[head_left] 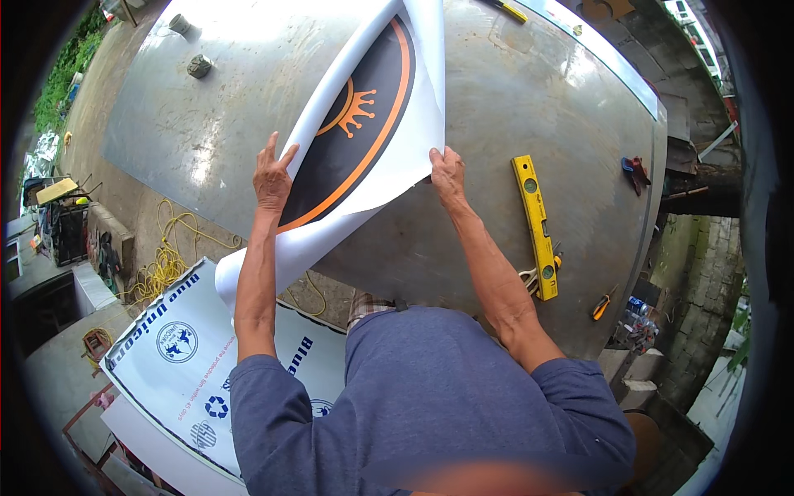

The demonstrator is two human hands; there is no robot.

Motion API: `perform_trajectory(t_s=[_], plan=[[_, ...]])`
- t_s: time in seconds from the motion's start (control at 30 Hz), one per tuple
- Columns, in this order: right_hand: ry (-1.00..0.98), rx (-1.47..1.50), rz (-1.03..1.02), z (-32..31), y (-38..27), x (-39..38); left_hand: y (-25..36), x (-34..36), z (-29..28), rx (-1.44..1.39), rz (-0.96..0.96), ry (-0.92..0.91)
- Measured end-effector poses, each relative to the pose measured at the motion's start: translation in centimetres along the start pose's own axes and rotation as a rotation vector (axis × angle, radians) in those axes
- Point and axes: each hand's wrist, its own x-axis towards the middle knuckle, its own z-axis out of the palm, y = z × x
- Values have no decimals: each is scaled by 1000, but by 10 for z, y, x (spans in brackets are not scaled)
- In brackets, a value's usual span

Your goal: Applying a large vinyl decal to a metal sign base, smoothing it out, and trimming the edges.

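Observation:
A large white sheet (405, 157) with curled edges bears a black oval graphic (331, 182) with an orange ring and crown. My left hand (270, 178) holds its rolled left edge, outer fingers raised and spread, thumb hidden. My right hand (447, 174) is closed on the sheet's right edge. Right of that hand, a yellow spirit level (535, 227) lies on the metal table (595, 116), with scissors (526, 279) partly under it. An orange-handled tool (603, 306) lies near the table's right side.
A printed blue-and-white panel (157, 376) is at lower left, beside a tangled yellow cord (165, 264). Two cylindrical weights (198, 66) stand at the table's upper left. A red-and-blue tool (635, 172) lies at right; another yellow tool (509, 10) is at the far edge.

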Motion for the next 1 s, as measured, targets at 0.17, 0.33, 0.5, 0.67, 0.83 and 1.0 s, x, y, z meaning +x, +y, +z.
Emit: perform_trajectory(t_s=[0.17, 0.33, 0.5, 0.67, 0.83, 1.0], plan=[[27, 25, 3, 1, 26, 5, 34, -7, -6, -51, 152, -191], [8, 25, 5, 2, 22, 7, 18, -9, -1, -92, 112, -205], [-67, 48, 37, -4, 18, 2, -12, 5, -6, -76, 39, -130], [-84, 194, 100, 1, 45, 7, -18, 21, 13, 233, 237, -193], [-1, 97, 56, 1, 58, 6, 21, 21, 8, -3, -43, -307], [-46, -12, 124, -5, 36, 8, 69, 26, 2, -67, -88, -325]])
